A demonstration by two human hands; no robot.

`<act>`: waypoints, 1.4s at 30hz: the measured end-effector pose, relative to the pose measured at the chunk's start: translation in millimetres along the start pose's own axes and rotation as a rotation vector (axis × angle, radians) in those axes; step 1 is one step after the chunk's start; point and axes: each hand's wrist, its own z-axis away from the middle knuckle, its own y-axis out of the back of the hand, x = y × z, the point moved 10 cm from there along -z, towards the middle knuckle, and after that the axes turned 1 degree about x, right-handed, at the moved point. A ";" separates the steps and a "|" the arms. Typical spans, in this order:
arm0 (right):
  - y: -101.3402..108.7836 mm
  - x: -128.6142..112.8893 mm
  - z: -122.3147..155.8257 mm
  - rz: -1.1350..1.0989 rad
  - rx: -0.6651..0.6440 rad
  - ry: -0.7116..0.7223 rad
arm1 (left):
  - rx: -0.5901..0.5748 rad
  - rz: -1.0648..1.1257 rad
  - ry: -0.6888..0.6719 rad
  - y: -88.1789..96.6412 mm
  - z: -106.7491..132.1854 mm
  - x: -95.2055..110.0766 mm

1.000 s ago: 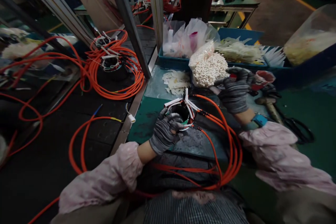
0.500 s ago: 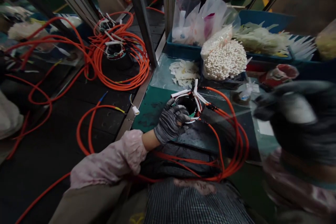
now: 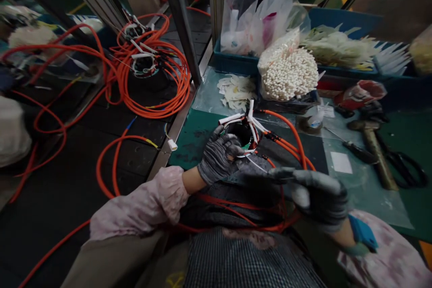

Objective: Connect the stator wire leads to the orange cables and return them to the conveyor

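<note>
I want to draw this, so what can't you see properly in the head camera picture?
Head view:
The lower part of the round black ring with white-sleeved wires: the gray striped left glove covers it.
Whatever the gray right glove pinches: too thin and dark to tell.
What's inside the clear plastic bags: blurred by crinkled plastic.
The pale bag at the far right: cut off by the picture's edge.

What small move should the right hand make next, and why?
Probably it should bring the thin pale strand, perhaps a cable tie, around the white-sleeved wire junction. The right hand seems to pinch the strand, whose far end points at the junction, and the left hand is steadying the wires there.
</note>
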 end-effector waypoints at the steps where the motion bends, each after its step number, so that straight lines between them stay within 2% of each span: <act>1: -8.4 2.7 -1.8 0.041 -0.070 0.006 | -0.012 0.006 0.000 -1.5 1.0 -0.6; 3: -17.4 5.2 -11.9 0.141 -0.119 0.068 | -0.017 0.036 -0.007 -1.8 1.8 -0.8; 7: -16.8 1.7 -50.9 0.379 -0.014 0.233 | 0.041 0.075 -0.007 6.2 -2.4 0.6; 8: -19.6 1.4 -61.4 0.447 -0.026 0.249 | 0.067 0.089 0.003 9.4 -4.0 0.6; 11: -35.0 6.5 -87.0 0.682 -0.161 0.221 | 0.125 0.131 0.033 16.1 -7.6 0.0; 13: -43.6 8.0 -94.7 0.772 -0.240 0.213 | 0.118 0.149 0.049 15.5 -8.8 -1.1; 15: -44.5 5.7 -98.0 0.678 -0.239 0.203 | 0.108 0.163 0.049 14.6 -9.2 -1.4; 18: -44.5 6.7 -97.8 0.403 -0.241 0.165 | 0.130 0.154 0.014 17.3 -9.1 1.5; 22: -43.6 7.3 -98.4 0.341 -0.203 0.170 | 0.104 0.132 0.035 15.5 -9.4 0.2; 24: -39.9 5.9 -100.6 0.214 -0.174 0.145 | 0.060 0.132 0.051 11.7 -9.5 -0.9; 28: -41.9 3.8 -102.0 -0.081 -0.287 0.058 | -0.003 0.155 0.071 6.5 -9.6 -3.6; 31: -39.7 7.2 -101.3 -0.073 -0.334 0.030 | 0.033 0.162 0.046 10.6 -10.2 -3.0; 34: -32.9 16.2 -101.0 -0.041 -0.277 0.014 | 0.066 0.146 0.021 14.3 -10.6 -2.3; 38: -32.7 19.7 -98.7 -0.013 -0.233 0.038 | -0.016 0.140 0.034 6.9 -10.3 -4.2; 42: -34.8 15.6 -95.4 -0.021 -0.244 0.088 | -0.040 0.143 0.066 4.0 -9.0 -7.6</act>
